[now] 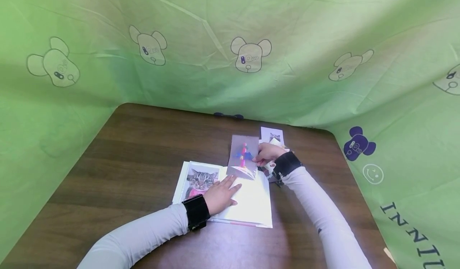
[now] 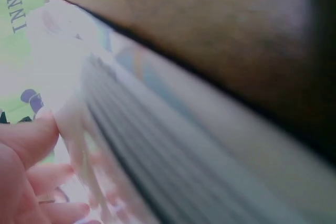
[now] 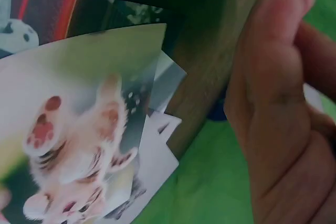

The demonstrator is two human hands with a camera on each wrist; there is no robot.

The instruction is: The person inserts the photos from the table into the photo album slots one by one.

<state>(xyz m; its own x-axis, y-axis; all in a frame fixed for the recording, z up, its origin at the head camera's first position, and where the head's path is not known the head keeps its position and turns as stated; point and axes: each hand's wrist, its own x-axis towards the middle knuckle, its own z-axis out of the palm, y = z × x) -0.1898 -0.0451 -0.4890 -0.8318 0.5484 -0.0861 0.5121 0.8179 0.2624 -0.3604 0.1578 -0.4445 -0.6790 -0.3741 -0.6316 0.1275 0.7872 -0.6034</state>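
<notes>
An open photo album point(image 1: 251, 205) lies on the table, a photo of a cat point(image 1: 202, 180) on its left page. Fingers spread, my left hand point(image 1: 220, 196) rests across the middle of the album and onto the bright right page. My right hand point(image 1: 269, 153) pinches the right edge of a shiny greyish photo-sized sheet point(image 1: 235, 149) with pink and blue marks. The sheet's lower end overlaps the album's top edge in the head view. In the left wrist view, the album's stacked page edges point(image 2: 152, 145) run beside the fingers.
Loose photos lie under and behind my right wrist, among them a cat photo point(image 1: 272, 134) and a picture of a pale striped cub point(image 3: 79, 156). The brown wooden table point(image 1: 136, 149) meets a green printed curtain point(image 1: 201, 73) at the back and sides.
</notes>
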